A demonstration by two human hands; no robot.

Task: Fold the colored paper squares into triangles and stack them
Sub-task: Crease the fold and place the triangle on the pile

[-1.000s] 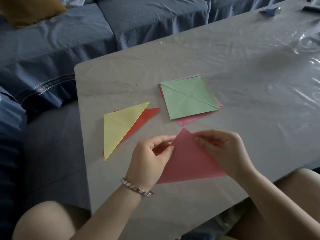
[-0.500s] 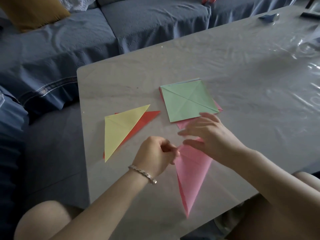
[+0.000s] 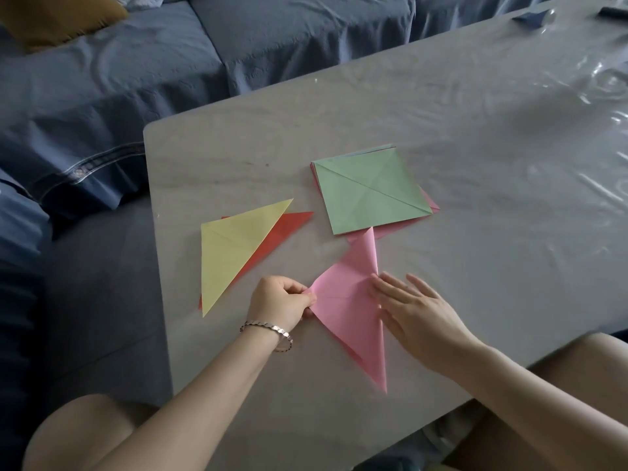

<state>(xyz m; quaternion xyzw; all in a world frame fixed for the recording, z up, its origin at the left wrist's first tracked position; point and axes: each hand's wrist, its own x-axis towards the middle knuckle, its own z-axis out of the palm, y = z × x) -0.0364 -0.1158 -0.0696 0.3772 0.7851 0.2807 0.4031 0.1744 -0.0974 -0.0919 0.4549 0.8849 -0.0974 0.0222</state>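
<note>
The pink paper triangle (image 3: pixel 350 311) is laid flat on the grey tabletop (image 3: pixel 475 137), near its front edge. The triangle's left corner is pinched between the curled fingers (image 3: pixel 303 295) of the left hand (image 3: pixel 278 302), on whose wrist a metal bracelet (image 3: pixel 268 329) is worn. The right hand (image 3: pixel 419 316) is held flat, fingers straight and spread, and is pressed onto the triangle's long right edge.

The triangle's far tip reaches the near edge of the stack of unfolded squares (image 3: pixel 430 207); whether it overlaps the stack cannot be told. A creased green square (image 3: pixel 370 192) is placed on top of that stack.

To the left, a yellow triangle (image 3: pixel 231 256) is stacked on a red triangle (image 3: pixel 289 226), with the red one partly exposed on its right side.

A blue sofa (image 3: pixel 136 73) carrying a mustard cushion (image 3: pixel 51 18) is located beyond the tabletop.
</note>
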